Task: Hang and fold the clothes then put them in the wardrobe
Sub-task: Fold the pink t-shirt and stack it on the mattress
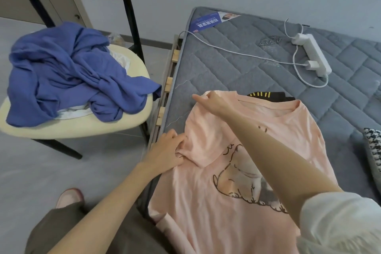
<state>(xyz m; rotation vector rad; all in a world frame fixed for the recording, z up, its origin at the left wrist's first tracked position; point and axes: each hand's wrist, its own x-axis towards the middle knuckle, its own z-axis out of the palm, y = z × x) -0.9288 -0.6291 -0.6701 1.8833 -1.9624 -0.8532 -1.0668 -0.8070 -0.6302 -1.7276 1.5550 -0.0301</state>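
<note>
Here, one pink T-shirt (206, 202) lies flat on the grey mattress (226, 64) at six o'clock. One blue garment (68, 74) is heaped on the chair (123, 123) at ten, and one power strip (311, 53) sits at two. The left hand (167, 150) bunches the shirt's folded sleeve in curled fingers. The right hand (214, 103), arm crossed over the shirt, pinches its shoulder at the shirt's eleven o'clock corner.

place: home bedroom | cues: bare grey mattress (237, 72) (on wooden slats (169, 82)), chair (82, 128) heaped with blue clothes (72, 72)
</note>
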